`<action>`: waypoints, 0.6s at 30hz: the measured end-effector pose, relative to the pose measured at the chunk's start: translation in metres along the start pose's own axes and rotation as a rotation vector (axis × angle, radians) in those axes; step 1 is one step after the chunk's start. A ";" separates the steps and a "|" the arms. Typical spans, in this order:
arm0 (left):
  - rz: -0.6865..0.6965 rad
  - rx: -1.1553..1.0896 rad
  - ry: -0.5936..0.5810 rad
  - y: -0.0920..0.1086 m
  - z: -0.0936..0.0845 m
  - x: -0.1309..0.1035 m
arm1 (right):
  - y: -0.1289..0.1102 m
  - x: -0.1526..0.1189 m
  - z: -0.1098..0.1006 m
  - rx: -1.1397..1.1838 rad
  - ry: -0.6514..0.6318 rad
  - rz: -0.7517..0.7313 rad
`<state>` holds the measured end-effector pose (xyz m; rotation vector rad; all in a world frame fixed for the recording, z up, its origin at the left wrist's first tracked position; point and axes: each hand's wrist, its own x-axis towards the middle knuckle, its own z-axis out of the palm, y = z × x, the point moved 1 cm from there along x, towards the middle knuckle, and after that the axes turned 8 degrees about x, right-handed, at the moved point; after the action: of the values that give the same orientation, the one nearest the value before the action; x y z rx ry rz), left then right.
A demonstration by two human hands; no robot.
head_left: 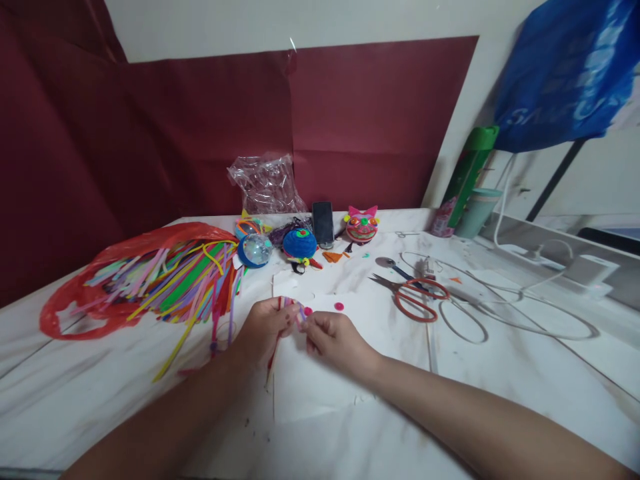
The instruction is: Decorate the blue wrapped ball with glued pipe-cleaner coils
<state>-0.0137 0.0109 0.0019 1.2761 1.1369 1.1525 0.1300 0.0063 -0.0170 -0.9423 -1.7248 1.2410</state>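
My left hand [263,325] and my right hand [336,340] meet above a sheet of white paper [325,400], fingers pinched. Between them is a small piece of purple and pink pipe cleaner [301,315], partly covered by the fingertips. A dark red strand [273,353] hangs below my left hand. Two small bright pink discs lie close by; one disc [308,311] is just behind the fingertips and the other disc [339,306] is a little to the right. Orange-handled scissors [416,313] rest to the right of my right hand, blades pointing left.
A red plastic bag [60,319] holding many coloured pipe cleaners [185,283] spreads at left. Decorated balls, including a blue one [299,245] and a pink one [361,227], stand behind with a phone [323,223]. A white cable [545,327] loops at right near a cup [479,213].
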 end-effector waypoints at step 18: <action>-0.146 -0.030 -0.151 -0.005 -0.002 0.001 | -0.010 -0.005 -0.011 -0.724 0.015 -0.560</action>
<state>-0.0158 0.0118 -0.0026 1.2153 1.0777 0.9461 0.1409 0.0030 -0.0061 -0.7522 -2.2638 0.2348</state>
